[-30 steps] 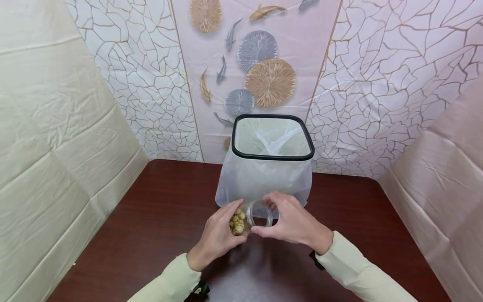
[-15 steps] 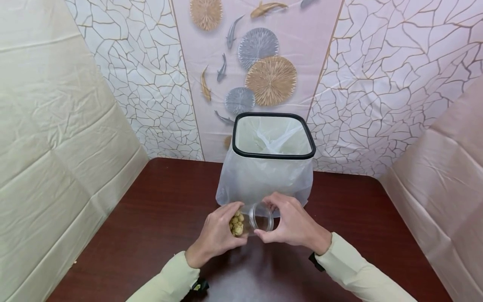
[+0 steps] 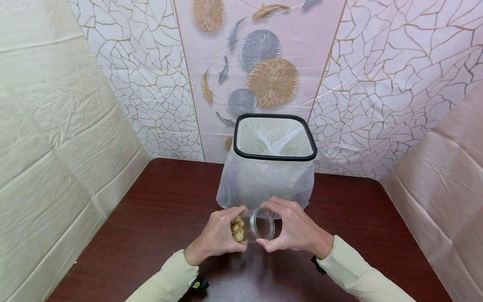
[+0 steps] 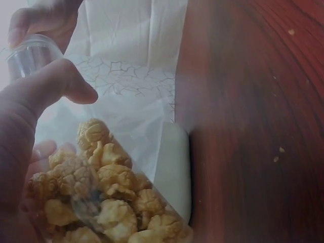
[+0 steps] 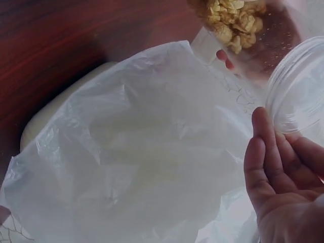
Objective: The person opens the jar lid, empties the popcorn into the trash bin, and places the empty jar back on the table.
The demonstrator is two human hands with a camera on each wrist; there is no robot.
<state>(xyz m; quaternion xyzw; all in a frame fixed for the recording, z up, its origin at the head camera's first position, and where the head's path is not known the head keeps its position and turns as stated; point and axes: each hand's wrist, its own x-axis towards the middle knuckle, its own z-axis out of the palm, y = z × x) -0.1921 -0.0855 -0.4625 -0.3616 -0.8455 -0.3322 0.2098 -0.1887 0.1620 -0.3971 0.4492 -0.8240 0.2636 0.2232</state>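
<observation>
A clear plastic jar lies on its side between the two hands, with caramel-coloured popcorn gathered at its left end. My left hand grips that end, thumb on the near side and fingers on the far side. At the other end is a clear ridged rim, which my right hand holds between thumb and fingers. The middle of the jar shows only see-through wall, and the popcorn stays on the left side in the head view.
Just beyond the hands stands a bin with a black rim and a white plastic liner draped over its outside. Small crumbs are scattered on the dark red-brown table. Patterned cloth walls enclose the back and sides.
Both hands and the jar have shifted slightly toward the person, a little farther from the bin. The grip at each end looks the same.
</observation>
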